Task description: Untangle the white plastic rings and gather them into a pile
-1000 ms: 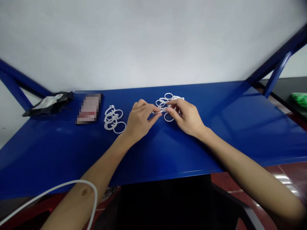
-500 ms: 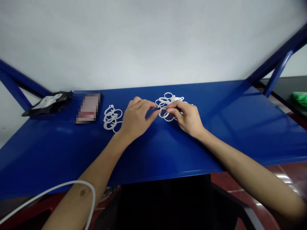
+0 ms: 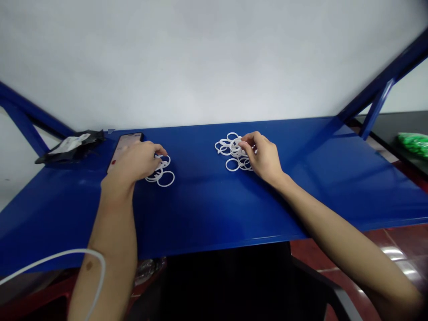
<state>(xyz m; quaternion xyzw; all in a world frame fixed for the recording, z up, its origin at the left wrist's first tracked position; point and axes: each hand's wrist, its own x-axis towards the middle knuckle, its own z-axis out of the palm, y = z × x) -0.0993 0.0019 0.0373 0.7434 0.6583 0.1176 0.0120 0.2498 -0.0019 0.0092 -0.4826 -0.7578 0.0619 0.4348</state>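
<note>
Two small heaps of white plastic rings lie on a blue metal shelf [image 3: 207, 205]. My left hand [image 3: 135, 161] rests over the left heap of rings [image 3: 162, 174], its fingers curled and their tips pinching a ring at the heap's top. My right hand [image 3: 262, 156] sits at the right heap of rings [image 3: 230, 151], thumb and forefinger pinched on one ring at the heap's upper edge. Both forearms stretch across the shelf from its near edge.
A phone [image 3: 120, 145] lies flat just behind my left hand. A black packet with a white label [image 3: 72, 143] sits at the shelf's far left. Blue frame struts [image 3: 374, 96] rise at both sides. A white cable [image 3: 50, 261] crosses my left forearm. Something green [image 3: 414, 143] lies far right.
My left hand left the right heap, where both hands met, and moved left to the other heap. My right hand stayed at the right heap, shifting slightly back.
</note>
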